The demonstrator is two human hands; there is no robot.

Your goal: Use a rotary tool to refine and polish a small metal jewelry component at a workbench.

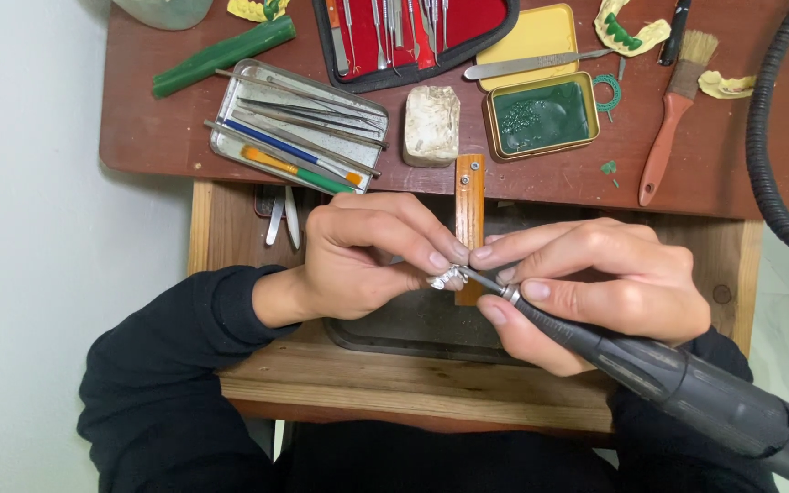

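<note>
My left hand point(372, 256) pinches a small silvery metal piece point(447, 276) between thumb and fingertips, over a narrow wooden bench peg point(469, 187). My right hand point(600, 288) grips a dark grey rotary handpiece point(678, 379) like a pen. Its thin metal tip touches the silvery piece. Both hands meet above a dark tray point(413, 324) set in the wooden drawer. Black sleeves cover both forearms.
On the brown bench top lie a metal tin of hand tools point(230, 137), a red-lined instrument case point(413, 41), a white block point(431, 125), a yellow tin with green wax point(541, 114), a wooden-handled brush point(673, 114), a green wax stick point(221, 55) and dental casts. A coiled black cable point(769, 137) runs down the right.
</note>
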